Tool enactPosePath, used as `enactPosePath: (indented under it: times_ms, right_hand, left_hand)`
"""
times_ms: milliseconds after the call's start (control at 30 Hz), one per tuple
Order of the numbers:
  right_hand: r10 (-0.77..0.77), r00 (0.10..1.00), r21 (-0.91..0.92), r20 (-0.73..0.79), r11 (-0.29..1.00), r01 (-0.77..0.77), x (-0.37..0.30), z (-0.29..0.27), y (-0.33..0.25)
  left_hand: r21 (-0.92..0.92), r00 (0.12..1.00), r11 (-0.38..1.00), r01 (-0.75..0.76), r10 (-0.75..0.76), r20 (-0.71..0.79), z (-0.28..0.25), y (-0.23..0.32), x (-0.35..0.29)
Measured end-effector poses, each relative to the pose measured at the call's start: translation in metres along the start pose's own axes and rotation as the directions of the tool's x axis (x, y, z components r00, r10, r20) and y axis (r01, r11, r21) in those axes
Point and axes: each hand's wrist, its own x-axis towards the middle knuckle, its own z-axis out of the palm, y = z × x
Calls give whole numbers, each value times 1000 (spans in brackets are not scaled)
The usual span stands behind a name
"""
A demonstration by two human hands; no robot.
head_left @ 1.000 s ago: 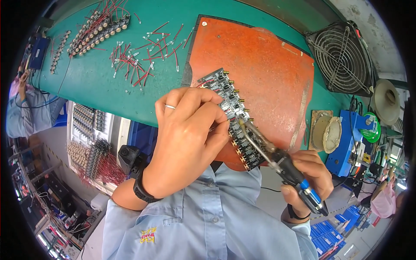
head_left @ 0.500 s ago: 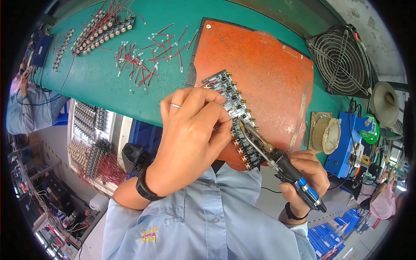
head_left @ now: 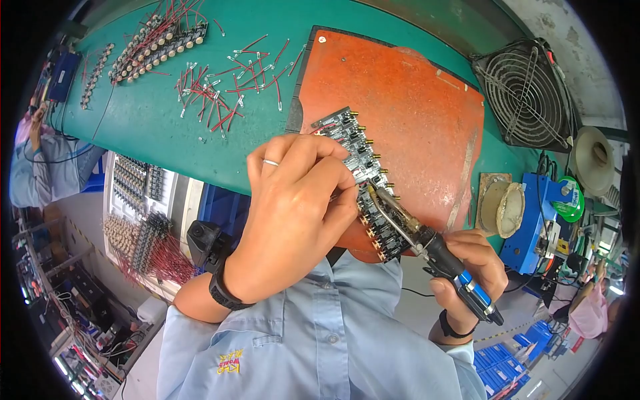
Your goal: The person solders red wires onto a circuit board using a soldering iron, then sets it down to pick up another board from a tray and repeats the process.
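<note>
A strip of black circuit boards (head_left: 365, 159) with brass-coloured pins along its edge lies at a slant on the orange mat. My left hand (head_left: 293, 200) reaches over its left side, thumb and forefinger pinched together at the board; what they hold is hidden. Part of a red wire (head_left: 325, 127) shows on the strip by the fingers. My right hand (head_left: 475, 270) grips a soldering iron (head_left: 445, 259) with a black and blue handle and a thin metal feed tube. The iron's tip touches or nearly touches the strip, just right of my left fingertips.
The orange mat (head_left: 400, 93) covers part of the green table (head_left: 147, 127). Loose red-wired parts (head_left: 213, 97) and finished-looking strips (head_left: 160, 50) lie at the far left. On the right stand a fan (head_left: 522, 93), a round tip-cleaning pot (head_left: 503, 208) and a blue box (head_left: 527, 220). A tray (head_left: 179, 207) stands lower left.
</note>
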Motion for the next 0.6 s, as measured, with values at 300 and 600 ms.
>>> enactPosePath:
  times_ms: [300, 600]
  right_hand:
    - [63, 977, 41, -205, 998, -56, -18, -5, 3]
    - [70, 931, 198, -358, 980, 2, -26, -4, 19]
  left_hand:
    - [-5, 1000, 1000, 2, -2, 0, 0, 1, 0]
    - [-23, 997, 998, -52, 54, 61, -6, -2, 2]
